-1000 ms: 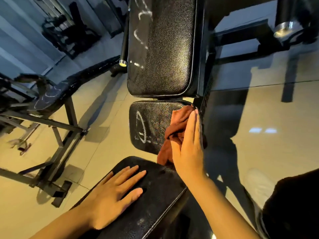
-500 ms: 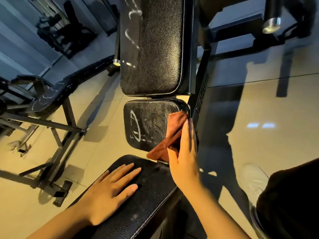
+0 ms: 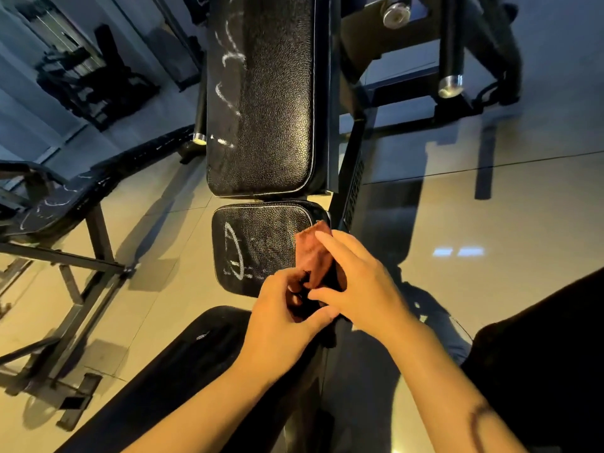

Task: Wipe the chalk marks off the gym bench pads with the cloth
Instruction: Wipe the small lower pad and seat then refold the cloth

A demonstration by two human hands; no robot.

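Both hands meet over the rust-brown cloth (image 3: 315, 253) at the small black textured seat pad's (image 3: 258, 246) right edge: left hand (image 3: 281, 325) pinches it, right hand (image 3: 362, 289) grips it; white chalk marks (image 3: 233, 250) remain.

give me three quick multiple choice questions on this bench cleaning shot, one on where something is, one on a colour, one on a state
1. Where is the cloth?
A. at the small pad's right edge
B. on the floor
C. on the long pad

2. What colour is the cloth?
A. white
B. reddish-brown
C. blue

3. How is the small pad now?
A. wiped clean
B. still chalk-marked
C. fully covered by the cloth

Answers: 1 A, it lies by that edge under the right hand and left hand; 2 B, rusty folds show; 3 B, white strokes remain on its left.
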